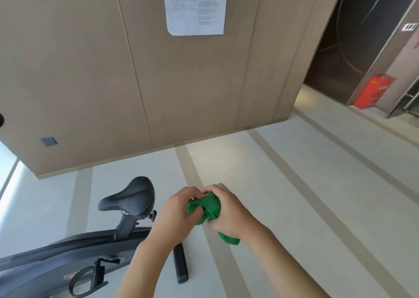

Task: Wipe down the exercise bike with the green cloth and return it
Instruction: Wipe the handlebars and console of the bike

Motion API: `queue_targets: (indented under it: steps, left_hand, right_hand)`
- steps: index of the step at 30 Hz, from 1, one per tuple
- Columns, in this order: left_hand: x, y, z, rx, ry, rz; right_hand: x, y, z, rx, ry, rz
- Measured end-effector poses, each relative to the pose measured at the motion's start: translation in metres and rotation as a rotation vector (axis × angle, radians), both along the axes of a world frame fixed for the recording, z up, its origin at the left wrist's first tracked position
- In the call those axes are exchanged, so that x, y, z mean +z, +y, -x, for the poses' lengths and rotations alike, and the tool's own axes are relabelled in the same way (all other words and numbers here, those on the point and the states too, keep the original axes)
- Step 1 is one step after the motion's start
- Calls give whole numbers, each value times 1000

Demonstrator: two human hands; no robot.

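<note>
Both my hands hold a bunched green cloth (pixel 209 207) in front of me, above the floor. My left hand (pixel 179 209) grips its left side and my right hand (pixel 229 209) is closed over its right side, with a loose end hanging below the right wrist. The dark grey exercise bike (pixel 68 252) stands at the lower left, its black saddle (pixel 131 198) to the left of my hands and apart from them. A pedal with a strap (pixel 90 275) shows on the bike's side.
A tan panelled wall (pixel 158 82) with a white printed sheet (pixel 196 5) rises ahead. The pale floor with tan stripes (pixel 294 195) spreads to the right. A red box (pixel 374 91) stands by a dark doorway at the far right.
</note>
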State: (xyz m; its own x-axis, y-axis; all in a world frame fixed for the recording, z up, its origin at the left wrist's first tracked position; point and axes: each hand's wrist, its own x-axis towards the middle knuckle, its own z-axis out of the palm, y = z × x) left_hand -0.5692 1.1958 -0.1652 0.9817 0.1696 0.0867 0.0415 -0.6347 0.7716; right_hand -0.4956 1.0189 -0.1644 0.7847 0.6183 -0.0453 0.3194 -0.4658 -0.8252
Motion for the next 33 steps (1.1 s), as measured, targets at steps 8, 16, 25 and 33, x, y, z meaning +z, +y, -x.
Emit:
queue_targets:
  steps: [8, 16, 25, 33]
  left_hand:
    - [18, -77, -85, 88, -144, -41]
    - [30, -146, -155, -45, -200, -131]
    - [42, -213, -232, -310, -107, -100]
    - [33, -212, -300, -401, -25, 14]
  right_hand:
    - [15, -108, -84, -46, 51, -174]
    - [10, -201, -138, -186, 56, -289]
    - [2, -271, -177, -477, 1, -354]
    - [3, -267, -231, -569, -24, -386]
